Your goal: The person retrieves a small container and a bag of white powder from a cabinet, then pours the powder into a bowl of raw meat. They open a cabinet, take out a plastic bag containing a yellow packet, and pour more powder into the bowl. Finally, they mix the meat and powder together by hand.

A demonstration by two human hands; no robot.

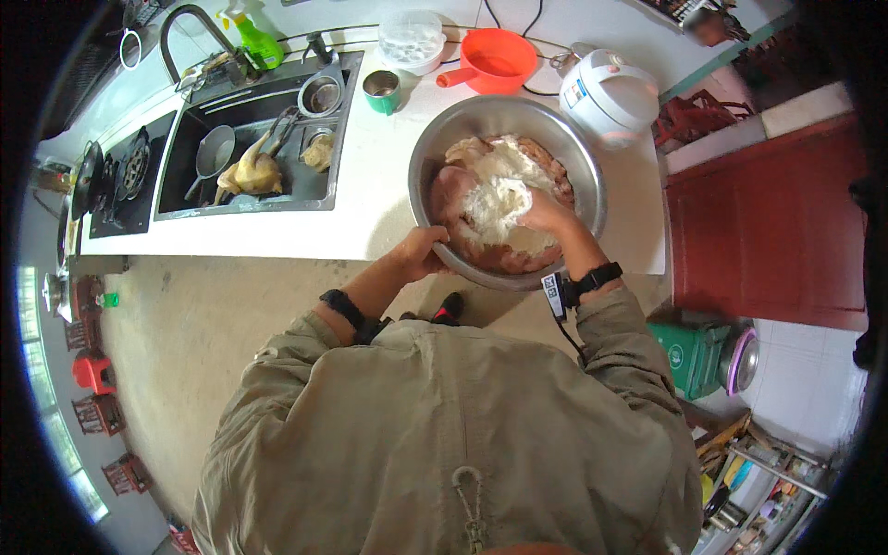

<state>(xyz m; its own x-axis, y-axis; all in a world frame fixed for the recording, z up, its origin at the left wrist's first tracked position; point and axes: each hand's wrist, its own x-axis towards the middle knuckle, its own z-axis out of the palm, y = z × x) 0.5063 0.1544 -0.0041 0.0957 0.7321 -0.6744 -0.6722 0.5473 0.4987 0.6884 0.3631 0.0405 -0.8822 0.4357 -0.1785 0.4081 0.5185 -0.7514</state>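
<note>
A wide steel basin rests at the front of the white counter. Inside lie large pieces of pinkish-brown raw meat, with a heap of white flour-like powder over the middle. My left hand grips the basin's near left rim, the fingers partly out of sight at the edge. Reaching in from the right, my right hand touches the white powder. Its fingertips are covered by the powder, so whether they hold anything is hidden.
A red plastic dipper, green cup, clear lidded container and white rice cooker stand behind the basin. Left of it, a dark sink holds a whole plucked chicken and a saucepan. Farther left is a stove.
</note>
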